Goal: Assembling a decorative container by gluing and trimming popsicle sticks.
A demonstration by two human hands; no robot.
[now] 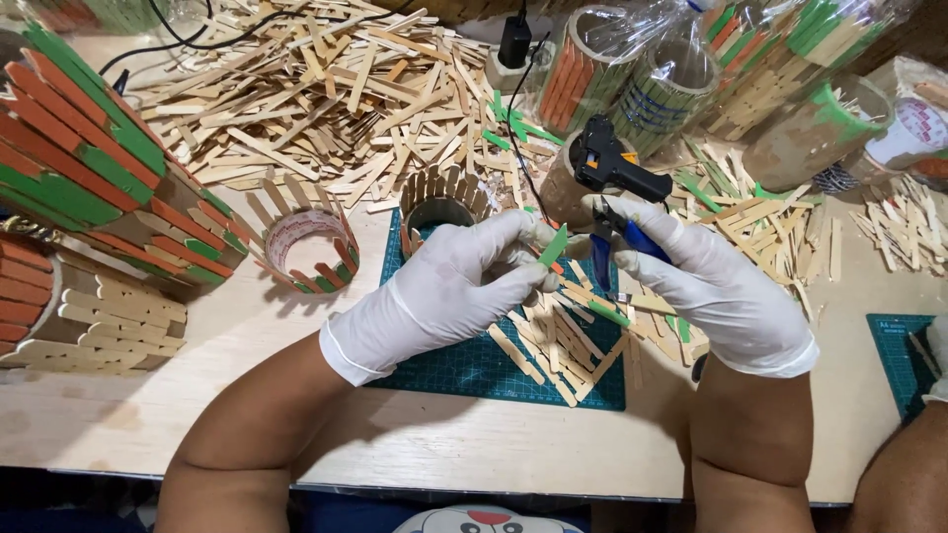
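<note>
My left hand (449, 286), in a white glove, pinches a short green-painted wooden stick (553, 247) between thumb and fingers. My right hand (691, 281), also gloved, grips blue-handled cutting pliers (614, 237) whose jaws sit right beside the stick. Both hands hover over a green cutting mat (474, 365) strewn with cut stick pieces (563, 341). A black glue gun (612, 163) rests just beyond my right hand.
A big heap of plain wooden sticks (326, 89) fills the back. Stick-clad tape rings (306, 247) (439, 202) stand by the mat. Painted stick holders (89, 178) crowd the left, wrapped ones (681, 69) the back right. Another person's gloved hand (938, 355) shows at right.
</note>
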